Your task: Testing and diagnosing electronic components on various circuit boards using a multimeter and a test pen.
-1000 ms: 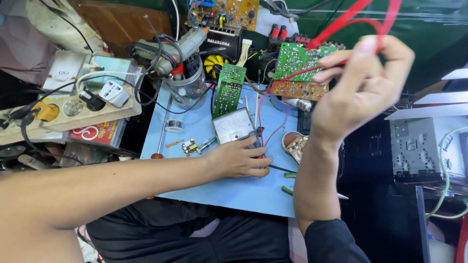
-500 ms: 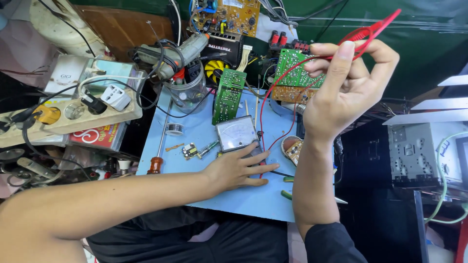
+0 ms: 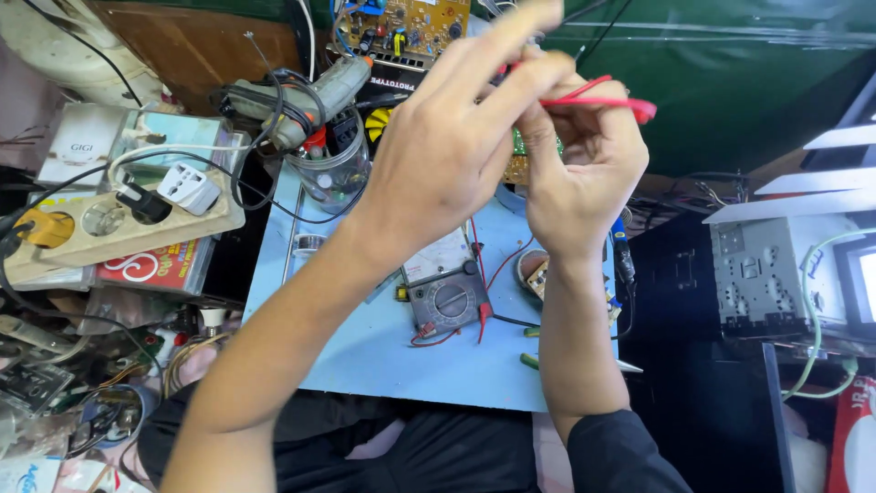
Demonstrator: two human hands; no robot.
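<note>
The right hand was curled around a thin red probe lead, thumb and fingers pinched shut on it, the lead's end sticking out toward 3 o'clock. The left hand met it from 9 o'clock, its fingers half spread and touching the same lead near the right knuckles; whether they truly clamped it could not be told, since they were blurred. Both hands were raised together above the pale blue work mat, forearms rising from 6 and 7 o'clock. Directly beneath, toward 6 o'clock, an analogue multimeter lay flat on the mat, with bare mat around it toward the near edge. At 9 o'clock stood a clear jar, and farther out a power strip.
</note>
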